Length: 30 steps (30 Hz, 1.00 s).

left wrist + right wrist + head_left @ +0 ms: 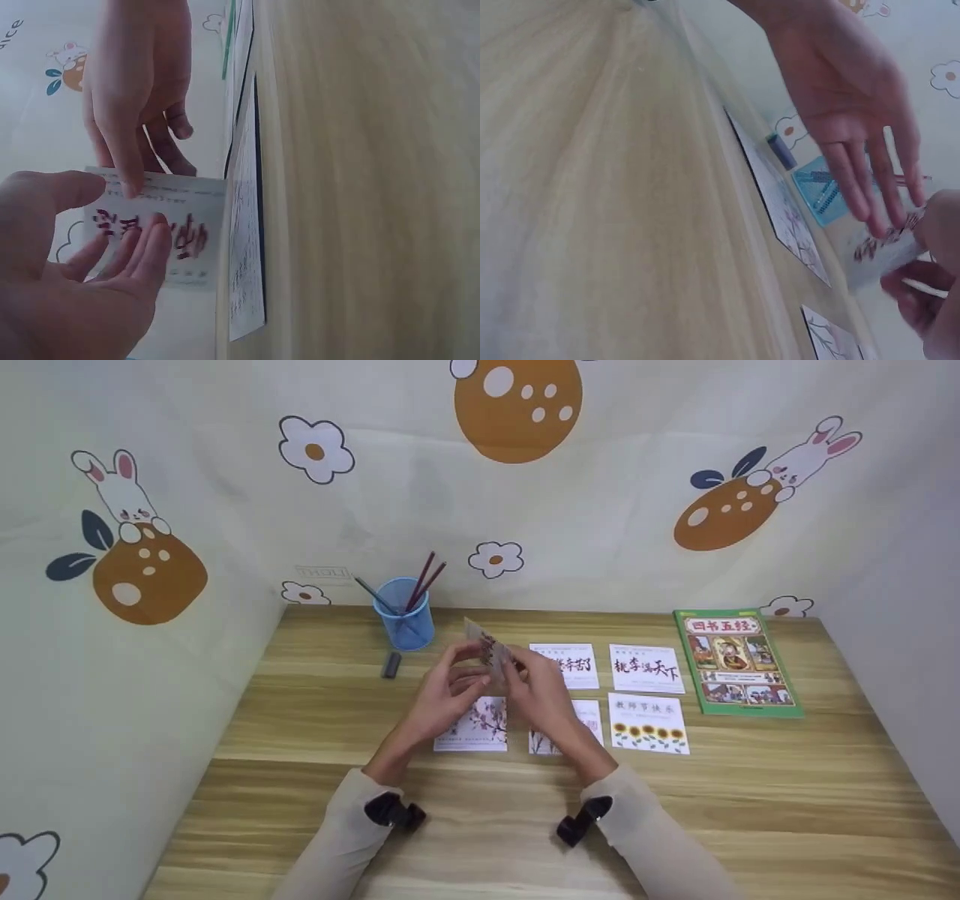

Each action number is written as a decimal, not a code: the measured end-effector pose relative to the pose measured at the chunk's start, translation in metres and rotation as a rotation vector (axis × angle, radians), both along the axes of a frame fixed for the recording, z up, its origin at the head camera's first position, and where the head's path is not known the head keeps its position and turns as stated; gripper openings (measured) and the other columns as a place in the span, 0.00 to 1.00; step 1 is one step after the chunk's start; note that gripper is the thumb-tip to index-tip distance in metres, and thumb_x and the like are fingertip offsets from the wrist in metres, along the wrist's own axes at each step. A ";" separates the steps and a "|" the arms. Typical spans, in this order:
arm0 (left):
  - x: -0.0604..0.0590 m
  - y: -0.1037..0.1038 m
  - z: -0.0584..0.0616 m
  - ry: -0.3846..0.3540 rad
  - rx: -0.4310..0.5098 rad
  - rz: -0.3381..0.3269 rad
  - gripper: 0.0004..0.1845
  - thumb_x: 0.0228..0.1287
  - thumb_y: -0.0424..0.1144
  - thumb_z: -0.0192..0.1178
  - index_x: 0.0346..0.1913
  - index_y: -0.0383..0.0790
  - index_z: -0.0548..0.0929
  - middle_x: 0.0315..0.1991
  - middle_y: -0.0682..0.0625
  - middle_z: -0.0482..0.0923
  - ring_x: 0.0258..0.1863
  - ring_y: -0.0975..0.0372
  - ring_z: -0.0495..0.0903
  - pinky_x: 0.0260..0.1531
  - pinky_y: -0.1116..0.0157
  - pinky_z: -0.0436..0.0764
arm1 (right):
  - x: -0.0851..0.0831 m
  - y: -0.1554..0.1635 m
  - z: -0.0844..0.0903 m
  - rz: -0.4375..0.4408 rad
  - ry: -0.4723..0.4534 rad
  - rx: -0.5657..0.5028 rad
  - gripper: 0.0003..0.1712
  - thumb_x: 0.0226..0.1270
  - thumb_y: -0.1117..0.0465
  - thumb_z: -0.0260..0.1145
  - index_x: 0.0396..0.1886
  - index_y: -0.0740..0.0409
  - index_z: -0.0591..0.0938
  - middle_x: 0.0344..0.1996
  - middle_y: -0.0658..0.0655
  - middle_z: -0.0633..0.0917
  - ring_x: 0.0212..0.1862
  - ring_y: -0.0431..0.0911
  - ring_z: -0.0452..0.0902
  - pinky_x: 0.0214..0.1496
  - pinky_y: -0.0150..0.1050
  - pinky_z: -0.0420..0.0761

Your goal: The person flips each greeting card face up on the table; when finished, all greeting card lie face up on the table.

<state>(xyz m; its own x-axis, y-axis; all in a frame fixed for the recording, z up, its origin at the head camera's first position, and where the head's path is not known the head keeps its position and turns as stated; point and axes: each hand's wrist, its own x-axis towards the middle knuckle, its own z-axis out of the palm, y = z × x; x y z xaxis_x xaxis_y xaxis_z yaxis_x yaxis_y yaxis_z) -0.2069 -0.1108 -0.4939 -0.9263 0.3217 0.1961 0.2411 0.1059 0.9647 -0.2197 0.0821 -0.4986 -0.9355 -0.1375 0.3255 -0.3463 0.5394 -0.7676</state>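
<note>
Three cameras, one shared card

Head view looks down across the wooden table (750,795) from its near edge; both wrist views sit close, skimming the tabletop sideways; all catch the lifted card (176,225).

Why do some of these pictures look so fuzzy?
Head view: fairly sharp, evenly lit, the desk bowed by the wide lens. Left wrist view: left hand and card soft, too close to the camera. Right wrist view: right hand and left hand blurred, cup hazy.
</note>
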 end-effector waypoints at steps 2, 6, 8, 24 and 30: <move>0.000 0.000 -0.003 -0.010 -0.031 0.019 0.30 0.75 0.28 0.64 0.75 0.30 0.67 0.75 0.31 0.69 0.70 0.35 0.79 0.71 0.45 0.81 | -0.001 0.001 0.000 -0.007 0.021 -0.099 0.13 0.82 0.62 0.64 0.56 0.61 0.89 0.42 0.61 0.94 0.39 0.49 0.92 0.43 0.39 0.92; -0.002 -0.002 -0.006 -0.041 -0.056 0.041 0.30 0.73 0.27 0.65 0.74 0.33 0.69 0.77 0.32 0.69 0.72 0.34 0.77 0.71 0.44 0.80 | -0.001 -0.001 0.000 -0.031 0.039 -0.227 0.19 0.77 0.63 0.70 0.62 0.66 0.82 0.49 0.66 0.93 0.47 0.53 0.94 0.50 0.40 0.92; -0.003 -0.004 -0.006 -0.054 -0.039 0.044 0.28 0.73 0.26 0.65 0.73 0.33 0.71 0.75 0.33 0.72 0.72 0.36 0.78 0.71 0.47 0.81 | 0.000 -0.001 -0.001 -0.041 0.028 -0.250 0.26 0.73 0.64 0.72 0.67 0.65 0.77 0.51 0.66 0.92 0.50 0.55 0.93 0.52 0.41 0.92; -0.005 -0.020 -0.001 0.076 -0.399 0.179 0.20 0.70 0.34 0.70 0.62 0.34 0.87 0.51 0.40 0.81 0.45 0.55 0.81 0.49 0.61 0.81 | 0.001 0.004 -0.002 -0.055 0.004 0.108 0.20 0.76 0.64 0.66 0.63 0.65 0.87 0.57 0.66 0.85 0.58 0.59 0.81 0.66 0.57 0.79; -0.005 -0.026 -0.004 0.045 -0.571 0.179 0.21 0.70 0.37 0.71 0.63 0.32 0.88 0.51 0.40 0.78 0.49 0.53 0.75 0.49 0.59 0.76 | 0.006 0.000 -0.005 0.042 -0.077 0.242 0.21 0.79 0.61 0.65 0.66 0.61 0.86 0.72 0.66 0.80 0.71 0.63 0.72 0.72 0.63 0.67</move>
<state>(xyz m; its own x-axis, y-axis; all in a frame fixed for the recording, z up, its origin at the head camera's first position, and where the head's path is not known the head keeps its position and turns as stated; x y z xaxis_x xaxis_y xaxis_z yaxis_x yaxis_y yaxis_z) -0.2121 -0.1369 -0.4976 -0.9705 0.2280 0.0784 0.2112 0.6472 0.7325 -0.2139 0.0819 -0.5037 -0.9481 -0.2417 0.2065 -0.3177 0.6972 -0.6427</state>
